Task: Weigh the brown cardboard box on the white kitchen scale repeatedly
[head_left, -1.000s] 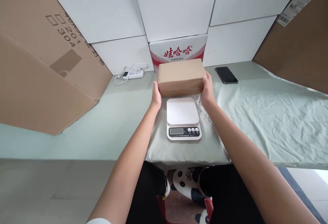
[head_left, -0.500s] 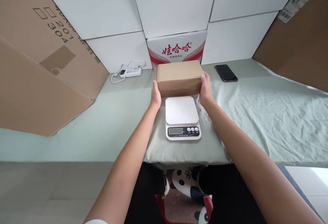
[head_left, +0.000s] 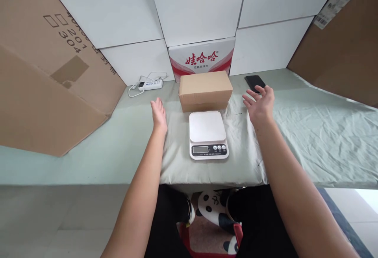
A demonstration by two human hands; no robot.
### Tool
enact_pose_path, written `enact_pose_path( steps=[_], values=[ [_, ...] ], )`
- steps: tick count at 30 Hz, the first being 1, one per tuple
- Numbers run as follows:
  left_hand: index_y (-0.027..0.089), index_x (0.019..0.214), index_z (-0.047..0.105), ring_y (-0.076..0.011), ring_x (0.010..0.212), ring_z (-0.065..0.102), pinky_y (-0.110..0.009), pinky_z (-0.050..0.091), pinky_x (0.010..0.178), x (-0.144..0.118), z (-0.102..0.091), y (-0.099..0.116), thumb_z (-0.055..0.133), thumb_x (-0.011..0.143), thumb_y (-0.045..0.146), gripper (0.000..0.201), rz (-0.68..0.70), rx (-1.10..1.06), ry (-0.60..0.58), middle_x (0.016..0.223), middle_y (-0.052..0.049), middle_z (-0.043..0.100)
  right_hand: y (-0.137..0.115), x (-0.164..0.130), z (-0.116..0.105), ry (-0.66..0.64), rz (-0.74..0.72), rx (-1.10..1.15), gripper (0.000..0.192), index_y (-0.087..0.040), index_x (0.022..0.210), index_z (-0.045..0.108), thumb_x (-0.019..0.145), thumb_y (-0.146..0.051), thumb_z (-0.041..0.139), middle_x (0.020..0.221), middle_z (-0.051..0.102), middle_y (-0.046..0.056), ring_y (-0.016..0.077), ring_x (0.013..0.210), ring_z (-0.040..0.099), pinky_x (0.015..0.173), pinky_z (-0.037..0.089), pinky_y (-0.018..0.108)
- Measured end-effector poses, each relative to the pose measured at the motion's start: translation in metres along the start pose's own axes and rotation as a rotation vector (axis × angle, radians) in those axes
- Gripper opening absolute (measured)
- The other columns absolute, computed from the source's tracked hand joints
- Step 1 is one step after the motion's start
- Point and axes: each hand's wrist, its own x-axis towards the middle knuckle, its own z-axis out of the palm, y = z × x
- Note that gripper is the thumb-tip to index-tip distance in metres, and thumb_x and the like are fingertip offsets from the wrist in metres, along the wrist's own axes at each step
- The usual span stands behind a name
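A brown cardboard box [head_left: 205, 93] rests on the cloth-covered table, just behind a white kitchen scale [head_left: 207, 127]. The scale's plate is bare and its display looks blank. To the left of the box, my left hand [head_left: 159, 114] is held apart from it, fingers extended and nothing in them. On the other side my right hand [head_left: 261, 104] hovers palm up with spread fingers, also holding nothing. It partly covers a black phone [head_left: 253, 81] lying behind it.
A white device with a cable [head_left: 150, 84] lies at the back left. Behind the brown box stands a red-and-white printed carton [head_left: 203, 57] against white panels. Large cardboard sheets flank the table, one at left [head_left: 53, 104] and one at right [head_left: 345, 61].
Both hands have let go of the cardboard box and moved outward, away from its sides. The box stays behind the scale.
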Motion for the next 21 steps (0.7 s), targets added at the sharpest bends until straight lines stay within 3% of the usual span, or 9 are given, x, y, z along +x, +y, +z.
enact_pose_path(
  steps=[2, 7, 14, 21],
  values=[
    [0.033, 0.173, 0.047, -0.0193, 0.175, 0.025, -0.038, 0.026, 0.142, -0.001, -0.002, 0.004, 0.008, 0.11, 0.073, 0.084, -0.007, -0.006, 0.006, 0.189, -0.005, 0.03, 0.0, -0.003, 0.0, -0.037, 0.005, 0.005, 0.057, -0.034, 0.108, 0.063, 0.083, -0.084, 0.053, 0.125, 0.074, 0.01, 0.039, 0.126, 0.073, 0.118, 0.051, 0.065],
    [0.024, 0.175, 0.044, -0.0192, 0.175, 0.025, -0.035, 0.026, 0.141, -0.003, 0.002, 0.009, 0.007, 0.111, 0.069, 0.086, -0.014, -0.02, 0.006, 0.189, -0.01, 0.028, -0.008, -0.01, 0.009, -0.018, 0.047, 0.046, 0.056, -0.032, 0.104, 0.063, 0.081, -0.083, 0.058, 0.124, 0.074, 0.012, 0.0403, 0.128, 0.073, 0.121, 0.05, 0.066],
    [0.029, 0.17, 0.052, -0.024, 0.175, 0.028, -0.041, 0.027, 0.142, -0.004, 0.002, 0.004, 0.013, 0.107, 0.08, 0.09, 0.01, 0.0, -0.005, 0.188, -0.01, 0.032, -0.009, -0.012, 0.014, -0.046, 0.035, 0.024, 0.063, -0.031, 0.101, 0.062, 0.079, -0.09, 0.058, 0.122, 0.074, 0.014, 0.0437, 0.134, 0.071, 0.12, 0.052, 0.07],
    [0.031, 0.17, 0.051, -0.0212, 0.175, 0.028, -0.039, 0.027, 0.142, -0.006, 0.004, 0.005, 0.011, 0.111, 0.072, 0.083, -0.008, -0.011, -0.012, 0.188, -0.007, 0.032, -0.006, -0.012, 0.016, -0.024, 0.062, 0.036, 0.059, -0.031, 0.101, 0.064, 0.085, -0.087, 0.056, 0.122, 0.077, 0.013, 0.0411, 0.129, 0.075, 0.121, 0.053, 0.069]
  ],
)
